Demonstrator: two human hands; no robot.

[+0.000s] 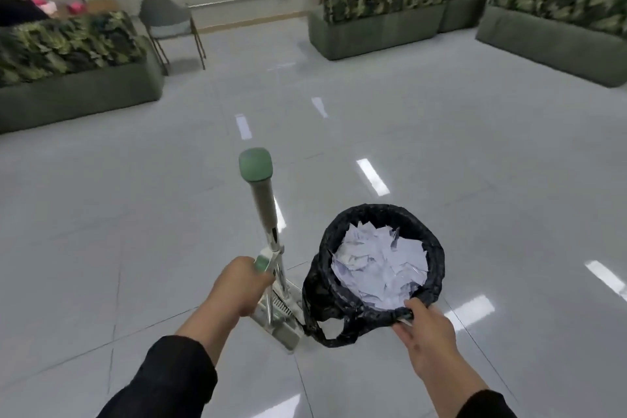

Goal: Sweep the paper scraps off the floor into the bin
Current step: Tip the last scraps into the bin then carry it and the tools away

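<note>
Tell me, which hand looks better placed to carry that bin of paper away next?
Probably the right hand: its fingers already grip the near rim of the bin. The left hand is busy holding the broom and dustpan handles.

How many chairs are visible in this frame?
1. The chair stands at the far wall, left of centre, beside the left planter. Others may be hidden behind the planters.
</note>
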